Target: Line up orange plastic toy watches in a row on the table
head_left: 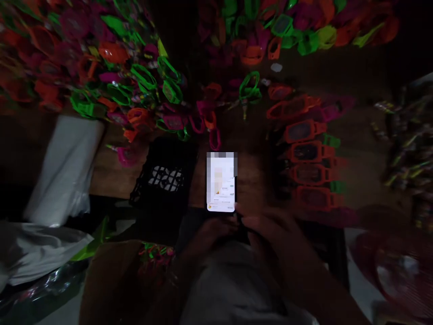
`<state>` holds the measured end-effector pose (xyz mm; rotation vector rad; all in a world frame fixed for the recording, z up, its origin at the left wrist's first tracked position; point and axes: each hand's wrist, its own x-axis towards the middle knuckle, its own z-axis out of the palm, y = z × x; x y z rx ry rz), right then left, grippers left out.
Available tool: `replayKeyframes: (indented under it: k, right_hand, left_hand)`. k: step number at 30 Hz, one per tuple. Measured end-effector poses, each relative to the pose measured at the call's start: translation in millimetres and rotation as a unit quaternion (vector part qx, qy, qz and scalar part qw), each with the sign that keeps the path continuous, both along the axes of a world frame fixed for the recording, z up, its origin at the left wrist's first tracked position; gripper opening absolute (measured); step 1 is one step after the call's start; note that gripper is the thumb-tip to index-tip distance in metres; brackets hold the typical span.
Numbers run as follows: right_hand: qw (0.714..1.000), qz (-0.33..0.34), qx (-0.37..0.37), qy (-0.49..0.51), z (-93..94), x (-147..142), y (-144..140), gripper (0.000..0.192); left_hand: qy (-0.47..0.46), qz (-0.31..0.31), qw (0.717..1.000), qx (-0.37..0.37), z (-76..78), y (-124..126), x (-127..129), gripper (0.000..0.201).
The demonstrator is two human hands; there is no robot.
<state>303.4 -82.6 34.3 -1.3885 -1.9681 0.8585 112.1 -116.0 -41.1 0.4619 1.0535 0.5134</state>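
Head view: The phone (226, 198) is at the centre of the frame, screen lit and facing up. The left hand (218, 227) is at its lower edge, below centre; the right hand (270, 225) is just to the right of it. Low light and blur hide the fingers; whether either hand grips the phone or is spread or closed cannot be told.

Progress, by judgement: phone use is in hand; its completion cannot be read from the partly masked screen. Neither hand is on a watch. At right of centre, a row of watches (306, 152) lies side by side. Most other watches lie loose in the left heap (113, 53), upper left, and the right heap (282, 25), upper right. Which pieces are finished cannot be determined. The black basket (144, 187) stands left of the phone.
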Motion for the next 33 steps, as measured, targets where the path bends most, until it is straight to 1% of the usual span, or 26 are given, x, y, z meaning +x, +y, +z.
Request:
replayKeyframes:
  k: [1, 3, 4, 6, 8, 10, 14, 17, 19, 22, 24, 26, 29, 31, 33]
  right_hand:
    - [1.000, 0.009, 0.007, 0.005, -1.9, -6.2, -0.9, 0.018]
    - [0.999, 0.024, 0.023, 0.025, -10.0, -16.1, 2.9, 0.024]
    - [0.999, 0.027, 0.030, 0.035, -15.1, -19.4, 6.3, 0.027]
    - [0.999, 0.024, 0.030, 0.033, -24.2, -23.0, 13.2, 0.030]
    - [0.999, 0.024, 0.024, 0.005, -29.4, -23.7, 17.4, 0.035]
    - [0.999, 0.022, 0.017, -0.017, -30.2, -22.9, 16.8, 0.041]
    - [1.000, 0.005, -0.019, -0.002, -26.6, -19.0, 3.4, 0.048]
    - [0.999, 0.001, -0.041, -0.016, -25.1, -17.0, -5.0, 0.049]
    - [0.999, 0.005, -0.034, -0.022, -24.5, -17.7, -4.0, 0.052]
    - [1.000, 0.006, -0.015, -0.019, -23.2, -21.5, 6.2, 0.057]
    - [1.000, 0.008, -0.018, -0.023, -22.3, -24.0, 13.6, 0.057]
    - [0.999, 0.012, -0.028, -0.031, -22.0, -24.9, 17.4, 0.055]
    - [0.998, 0.014, -0.055, -0.036, -21.8, -21.7, 14.6, 0.049]
    - [0.997, 0.021, -0.064, -0.044, -20.6, -18.0, 10.3, 0.044]
    - [0.997, 0.029, -0.052, -0.056, -18.2, -15.1, 7.8, 0.039]
  left_hand:
    - [-0.051, 0.018, 0.998, -0.030, -5.5, 1.6, -4.8, 0.040]
    - [-0.136, 0.026, 0.988, -0.067, -13.0, 4.5, -11.5, 0.042]
    - [-0.166, 0.026, 0.983, -0.075, -15.1, 5.8, -13.3, 0.043]
    - [-0.198, 0.030, 0.976, -0.082, -17.0, 8.0, -14.2, 0.043]
    - [-0.209, 0.048, 0.972, -0.092, -17.6, 9.5, -13.3, 0.044]
    - [-0.214, 0.060, 0.969, -0.103, -18.6, 10.7, -12.4, 0.044]
    - [-0.242, 0.046, 0.963, -0.111, -23.1, 13.6, -12.8, 0.045]
    - [-0.268, 0.035, 0.957, -0.103, -25.9, 16.9, -11.7, 0.047]
    - [-0.278, 0.029, 0.955, -0.095, -26.9, 18.4, -9.8, 0.048]
    - [-0.264, 0.050, 0.958, -0.096, -27.8, 18.2, -7.2, 0.052]
    - [-0.250, 0.052, 0.962, -0.102, -28.4, 17.3, -6.7, 0.054]
    - [-0.245, 0.037, 0.963, -0.107, -29.0, 16.5, -6.8, 0.057]
    - [-0.235, 0.040, 0.965, -0.107, -31.1, 15.3, -6.6, 0.061]
    - [-0.234, 0.043, 0.965, -0.113, -33.2, 14.1, -5.8, 0.057]
    - [-0.239, 0.038, 0.963, -0.122, -34.9, 13.3, -4.7, 0.052]
